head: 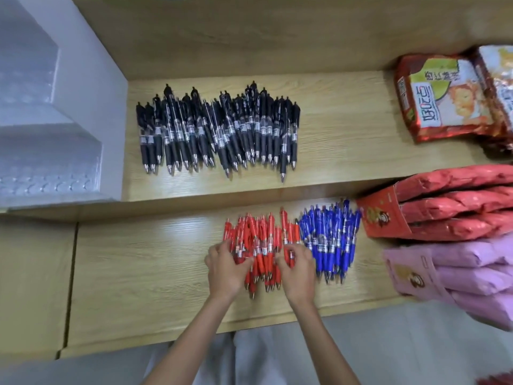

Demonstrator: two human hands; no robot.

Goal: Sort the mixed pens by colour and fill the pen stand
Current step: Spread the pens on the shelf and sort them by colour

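Note:
A heap of red pens (261, 240) lies on the lower wooden shelf, tips toward me. My left hand (226, 266) presses against the heap's left side and my right hand (298, 266) against its right side, fingers curled around the pens. Just right of them is a heap of blue pens (330, 240). A wide row of black pens (219, 132) rests on the upper shelf. The white tiered pen stand (55, 129) stands at the upper left, its stepped rows of holes showing no pens.
Snack packets (441, 95) lie at the right of the upper shelf. Red packets in a box (455, 201) and pink packets (458, 273) crowd the right of the lower shelf. Bare wood (138, 268) stretches left of the red pens.

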